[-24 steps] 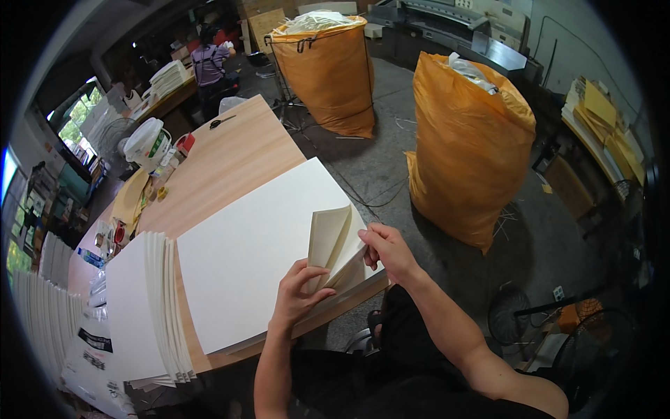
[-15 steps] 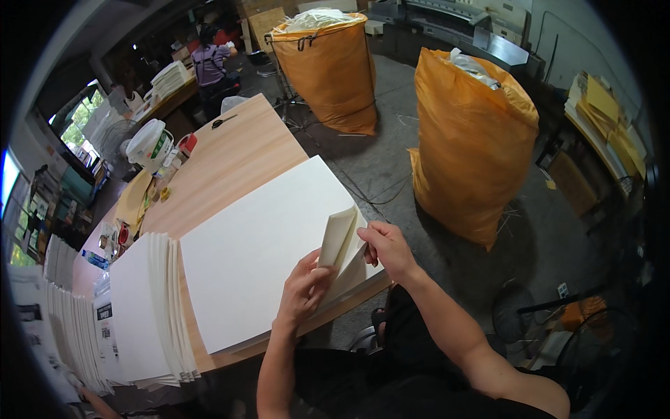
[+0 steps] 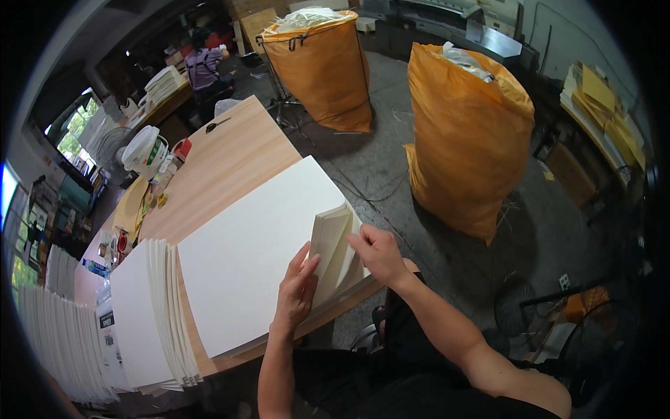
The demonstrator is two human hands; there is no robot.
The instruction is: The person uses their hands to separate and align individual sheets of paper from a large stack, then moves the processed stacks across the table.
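A large stack of white paper sheets (image 3: 251,244) lies on the wooden table before me. At its right end stands a narrow folded bundle of cream paper (image 3: 331,234), its leaves fanned apart at the right. My left hand (image 3: 297,288) is at the bundle's left side, fingers stretched out and thumb apart, seemingly resting against it rather than wrapped round it. My right hand (image 3: 381,253) is closed at the bundle's right edge, thumb and curled fingers pinching the loose leaves; its fingertips are partly hidden.
Left of the stack stand more folded white sheets (image 3: 143,311). Farther along the wooden table (image 3: 230,150) are scissors (image 3: 217,126), a white bucket (image 3: 145,150) and tape rolls. Two orange sacks (image 3: 464,140) of paper scraps stand on the floor beyond. A person (image 3: 204,66) works at the far left.
My left hand's fingers have straightened, where they were curled round the folded bundle. More leaves show in the bundle, and it has opened somewhat. The view has shifted slightly.
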